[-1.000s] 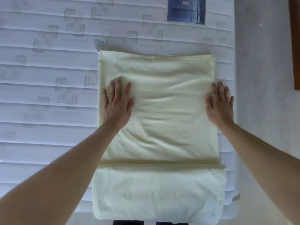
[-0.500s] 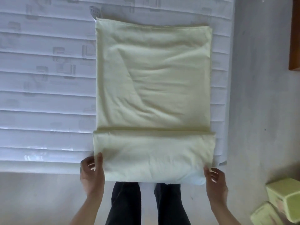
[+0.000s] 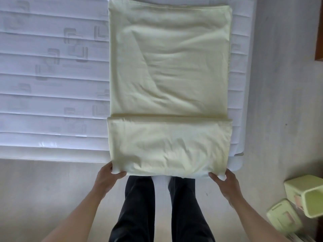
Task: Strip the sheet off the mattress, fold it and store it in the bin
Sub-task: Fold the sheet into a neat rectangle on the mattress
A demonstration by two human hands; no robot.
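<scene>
A pale yellow-green sheet, folded into a long rectangle, lies on the bare white mattress near its right end. The near part is folded over into a thicker band that overhangs the mattress edge. My left hand pinches the band's near left corner, thumb on top. My right hand pinches the near right corner. A light green bin lies on its side on the floor at the lower right.
A light green lid lies on the floor beside the bin. My legs in dark trousers stand against the mattress edge. Pale floor runs along the right side, with a brown wooden piece at the far right.
Both hands left the top of the sheet, came back to its near edge and now pinch the two near corners. The view dropped toward the floor, bringing bin and lid into sight.
</scene>
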